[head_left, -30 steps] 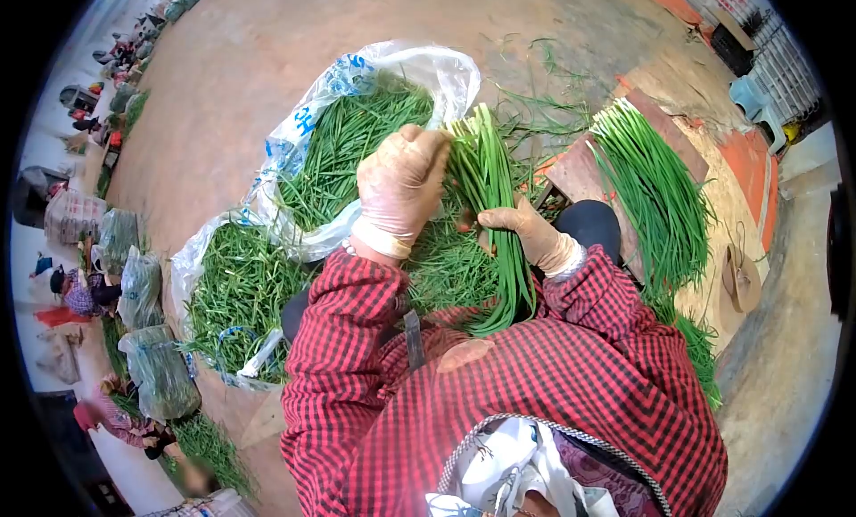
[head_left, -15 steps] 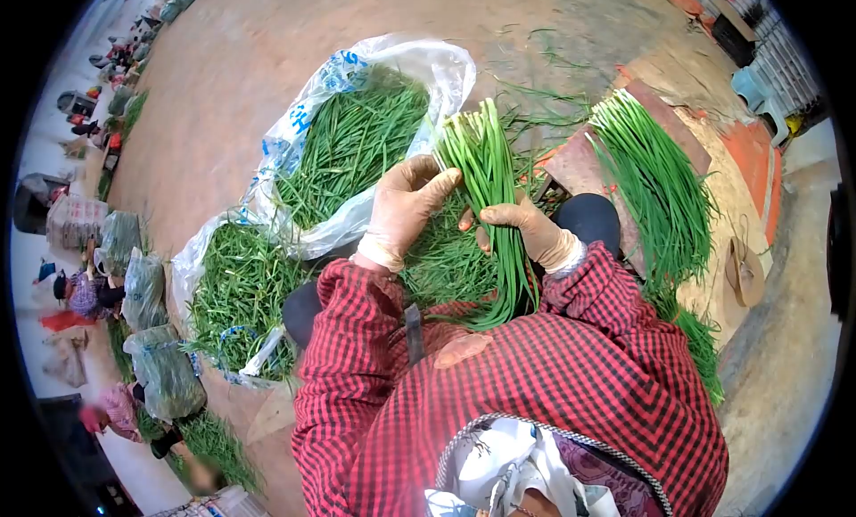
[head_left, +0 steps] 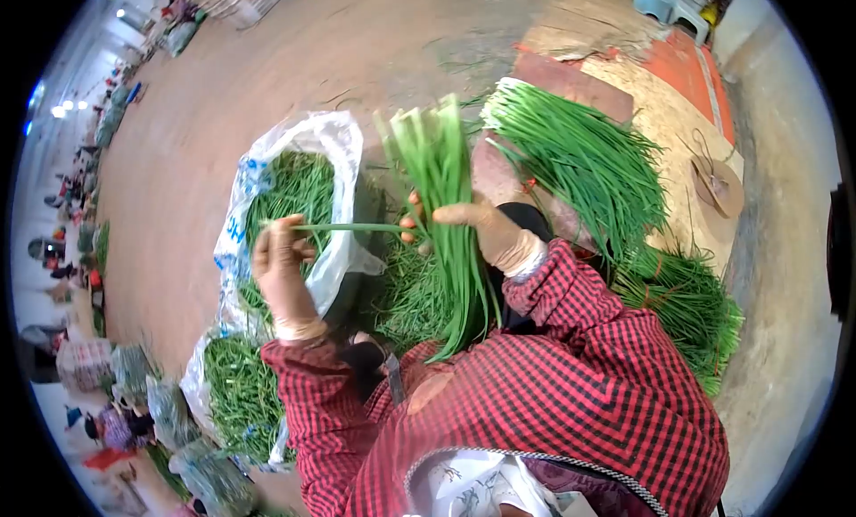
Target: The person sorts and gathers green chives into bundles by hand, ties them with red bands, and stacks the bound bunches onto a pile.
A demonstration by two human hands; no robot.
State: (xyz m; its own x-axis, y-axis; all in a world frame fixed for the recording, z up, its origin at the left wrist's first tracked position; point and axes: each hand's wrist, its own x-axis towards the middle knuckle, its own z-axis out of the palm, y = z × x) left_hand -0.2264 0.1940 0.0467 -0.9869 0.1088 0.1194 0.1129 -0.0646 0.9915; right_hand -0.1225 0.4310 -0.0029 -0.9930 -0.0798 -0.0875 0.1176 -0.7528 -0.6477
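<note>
My right hand (head_left: 477, 229), in a tan glove, is wrapped round a bunch of green stalks (head_left: 439, 174) with pale ends upward and leaves hanging toward my lap. My left hand (head_left: 283, 266), also gloved, pinches one end of a single green stalk (head_left: 348, 227), which stretches level across to the fingers at the bunch. Behind the left hand is an open clear plastic bag (head_left: 348, 160) of green leaves. A large pile of stalks with white ends (head_left: 580, 160) lies on a reddish board (head_left: 571, 85) beyond my right hand.
A second bag holds cut greens (head_left: 239, 392) at the lower left. Tied green bundles (head_left: 682, 299) lie at the right, below a tan sandal (head_left: 718, 185). Loose greens (head_left: 410, 299) cover the area before my lap. Other people and filled bags (head_left: 209, 477) line the far left.
The view has turned toward the right. My left hand has moved away from the bunch to the left, with a single stalk now between its fingers. The right hand still holds the bunch.
</note>
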